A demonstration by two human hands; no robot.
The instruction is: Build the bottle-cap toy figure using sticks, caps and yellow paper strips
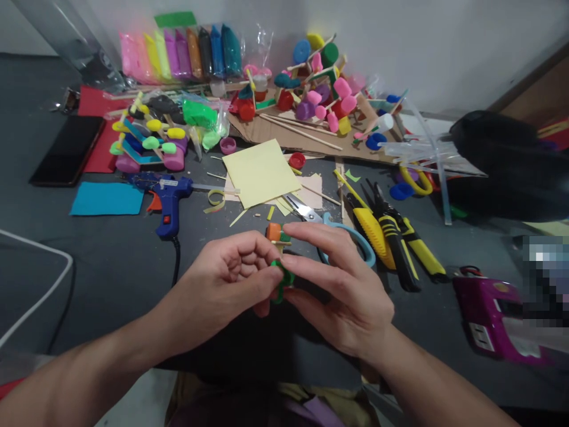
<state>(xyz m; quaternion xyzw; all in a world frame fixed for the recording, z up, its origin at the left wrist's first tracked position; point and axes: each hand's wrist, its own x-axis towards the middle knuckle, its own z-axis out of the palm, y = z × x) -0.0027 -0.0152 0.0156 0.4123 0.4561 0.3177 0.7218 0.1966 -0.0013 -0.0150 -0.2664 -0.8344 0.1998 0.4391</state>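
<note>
1. Green and orange, the small craft piece [288, 277] is at the near middle of the scene, held between both hands above the dark tabletop [111, 261]. Its orange end [274, 232] faces the far side, with a thin stick showing just nearer.
2. Left hand [231, 267]: the grip pinches the green part between the thumb and curled fingers.
3. Right hand [351, 290]: the grip pinches the same piece from the right, fingers on the far side and thumb on the near side.
4. Just beyond the right hand lie scissors [329, 219], their light blue handles partly hidden by it. Farther on, a square of yellow paper [261, 173] overlaps a pale pink sheet [313, 190].
5. To the left rests a blue glue gun [169, 196] with an orange trigger, beside a blue paper [106, 200]. Farther left, a phone [66, 151] lies by a red sheet [100, 151].
6. To the right are a yellow cutter knife [374, 234], yellow-and-black pliers [398, 249] and, nearer, a purple device [493, 314].
7. At the far side, coloured packets [182, 56] stand in a row; right of them, stick-and-cap models [342, 89] crowd a cardboard sheet [258, 131].
</note>
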